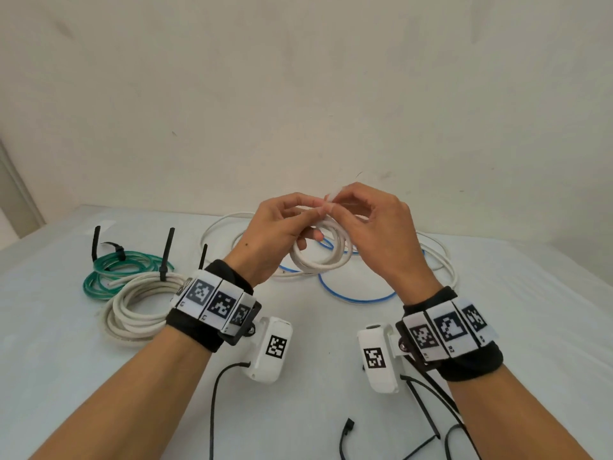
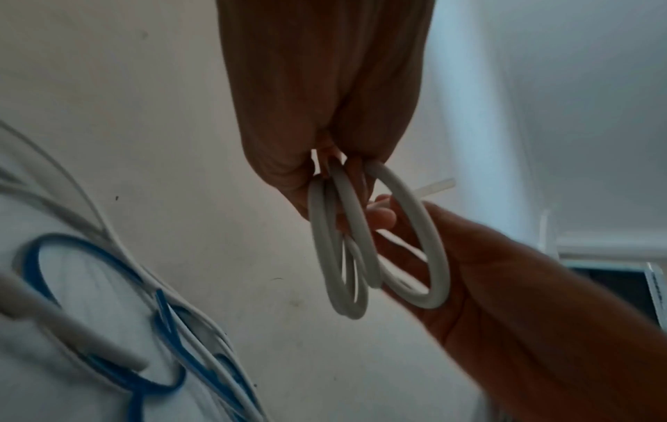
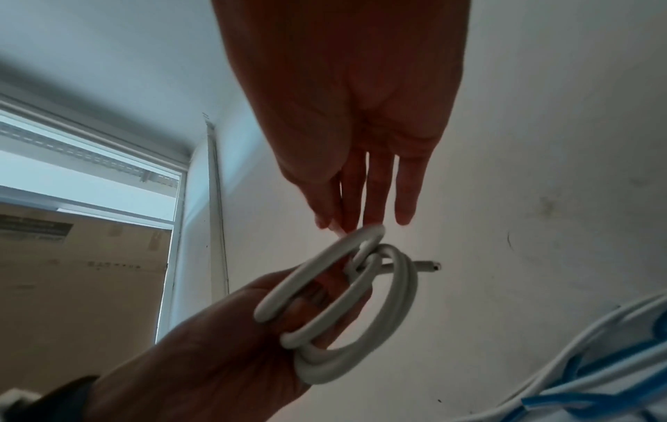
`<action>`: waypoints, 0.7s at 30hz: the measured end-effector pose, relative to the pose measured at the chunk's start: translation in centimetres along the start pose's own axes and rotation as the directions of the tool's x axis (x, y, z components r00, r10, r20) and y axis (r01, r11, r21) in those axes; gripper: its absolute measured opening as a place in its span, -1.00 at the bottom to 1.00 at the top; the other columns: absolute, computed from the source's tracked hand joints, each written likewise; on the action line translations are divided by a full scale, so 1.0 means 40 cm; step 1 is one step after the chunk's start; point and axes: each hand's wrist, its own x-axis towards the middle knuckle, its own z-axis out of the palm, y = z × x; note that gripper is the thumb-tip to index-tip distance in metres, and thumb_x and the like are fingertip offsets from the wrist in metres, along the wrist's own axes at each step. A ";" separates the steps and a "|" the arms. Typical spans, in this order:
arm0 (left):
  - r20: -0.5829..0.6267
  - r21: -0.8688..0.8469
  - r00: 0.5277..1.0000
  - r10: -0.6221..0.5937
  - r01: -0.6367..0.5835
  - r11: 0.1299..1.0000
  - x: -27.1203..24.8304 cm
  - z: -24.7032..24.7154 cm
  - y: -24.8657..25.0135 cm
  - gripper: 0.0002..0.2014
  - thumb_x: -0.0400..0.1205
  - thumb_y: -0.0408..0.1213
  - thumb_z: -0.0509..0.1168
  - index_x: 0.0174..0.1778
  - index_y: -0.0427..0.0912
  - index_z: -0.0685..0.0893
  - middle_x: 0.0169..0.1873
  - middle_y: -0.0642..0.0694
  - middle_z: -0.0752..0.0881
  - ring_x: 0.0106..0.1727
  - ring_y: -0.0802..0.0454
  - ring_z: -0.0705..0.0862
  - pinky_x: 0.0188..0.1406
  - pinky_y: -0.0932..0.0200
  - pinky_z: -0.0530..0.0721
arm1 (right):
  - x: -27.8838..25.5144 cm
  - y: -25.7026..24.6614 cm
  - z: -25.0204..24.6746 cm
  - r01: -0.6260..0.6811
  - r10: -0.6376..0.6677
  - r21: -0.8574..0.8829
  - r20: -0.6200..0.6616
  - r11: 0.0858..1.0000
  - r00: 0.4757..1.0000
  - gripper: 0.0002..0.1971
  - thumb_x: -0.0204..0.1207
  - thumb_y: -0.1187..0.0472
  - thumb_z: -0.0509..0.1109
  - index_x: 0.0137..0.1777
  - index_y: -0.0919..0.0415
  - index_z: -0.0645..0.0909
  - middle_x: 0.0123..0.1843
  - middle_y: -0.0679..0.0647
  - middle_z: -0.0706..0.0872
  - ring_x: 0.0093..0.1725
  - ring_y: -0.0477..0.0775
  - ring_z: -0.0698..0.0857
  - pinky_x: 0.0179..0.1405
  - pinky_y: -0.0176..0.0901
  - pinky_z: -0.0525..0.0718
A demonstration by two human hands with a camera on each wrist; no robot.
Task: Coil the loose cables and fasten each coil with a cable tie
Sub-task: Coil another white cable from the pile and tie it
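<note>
Above the white table, both hands' grips pinch a small looped white cable coil.

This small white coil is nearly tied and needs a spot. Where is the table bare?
Bare table lies at the near left, below the tied white coil, and at the far right, beyond the loose cables. The centre back is crowded; black cable ties lie near right.

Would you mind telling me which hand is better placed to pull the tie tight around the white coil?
Right, probably. The right hand pinches the clear tie above the coil, while the left hand grips the loops, steadying them.
</note>
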 end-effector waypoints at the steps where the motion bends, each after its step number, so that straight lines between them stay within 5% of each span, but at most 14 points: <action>1: -0.001 -0.082 0.999 -0.033 0.033 0.996 0.001 -0.004 0.005 -0.85 0.72 -0.40 0.40 0.17 -0.35 0.74 -0.32 -0.09 0.79 -0.39 0.11 0.69 -0.48 0.36 0.54 | -0.001 0.002 -0.003 -0.036 0.038 -0.043 0.050 0.998 0.998 -0.81 0.62 0.07 0.57 0.15 0.10 0.80 0.08 -0.16 0.86 0.05 -0.21 0.83 0.09 -0.29 0.75; 3: 0.022 -0.265 0.996 -0.088 0.090 0.960 0.005 -0.014 0.021 -0.84 0.71 -0.47 0.37 0.19 -0.37 0.72 -0.33 -0.13 0.72 -0.38 0.11 0.62 -0.47 0.39 0.55 | -0.004 0.010 -0.004 -0.095 0.114 -0.136 0.145 0.986 0.983 -0.73 0.62 0.00 0.56 0.25 0.07 0.81 0.12 -0.18 0.86 0.06 -0.22 0.82 0.04 -0.44 0.69; 5: 0.039 -0.317 0.993 -0.109 0.115 0.942 0.008 -0.022 0.035 -0.81 0.69 -0.53 0.35 0.22 -0.39 0.70 -0.30 -0.17 0.70 -0.36 0.10 0.60 -0.42 0.39 0.59 | -0.009 0.012 -0.002 -0.172 0.182 -0.069 0.198 0.983 0.963 -0.81 0.66 0.09 0.52 0.18 0.08 0.87 -0.03 -0.09 0.90 -0.07 -0.14 0.86 0.00 -0.26 0.83; 11: 0.096 0.119 0.965 -0.245 0.233 0.965 -0.028 -0.021 0.037 -0.91 0.74 -0.49 0.34 0.13 -0.37 0.69 -0.22 -0.20 0.80 -0.15 -0.10 0.84 -0.08 0.10 0.86 | -0.014 0.024 0.005 -0.216 0.219 -0.066 0.032 0.974 0.975 -0.83 0.66 0.18 0.50 -0.04 0.21 0.90 -0.28 0.07 0.88 -0.36 -0.10 0.86 -0.16 -0.11 0.88; 15: 0.052 0.292 0.960 -0.276 0.250 0.923 -0.054 -0.020 0.038 -0.93 0.79 -0.47 0.27 0.06 -0.39 0.65 -0.38 -0.21 0.80 -0.37 -0.08 0.87 -0.39 0.24 0.81 | -0.026 0.021 0.015 -0.278 0.279 -0.034 0.060 0.960 0.958 -0.87 0.60 0.20 0.57 -0.02 0.26 0.89 -0.26 0.12 0.89 -0.33 -0.05 0.88 -0.19 -0.10 0.89; 18: -0.006 0.554 0.948 -0.320 0.269 0.788 -0.053 -0.055 0.048 -0.82 0.83 -0.42 0.14 0.11 -0.45 0.61 -0.39 -0.27 0.76 -0.53 0.04 0.79 -0.53 0.27 0.72 | -0.036 -0.009 0.019 -0.410 0.381 0.078 0.246 0.909 0.891 -0.75 0.57 0.12 0.62 -0.05 0.36 0.85 -0.20 0.27 0.87 -0.28 0.09 0.91 -0.11 -0.06 0.90; 21: -0.015 0.788 0.921 -0.390 0.251 0.562 -0.063 -0.107 0.063 -0.84 0.84 -0.36 0.10 0.13 -0.37 0.54 -0.32 -0.26 0.75 -0.59 0.11 0.66 -0.62 0.30 0.59 | -0.045 -0.030 0.009 -0.463 0.414 -0.021 0.485 0.886 0.770 -0.62 0.64 -0.06 0.53 -0.04 0.32 0.84 -0.14 0.21 0.90 -0.21 0.13 0.92 -0.16 -0.12 0.88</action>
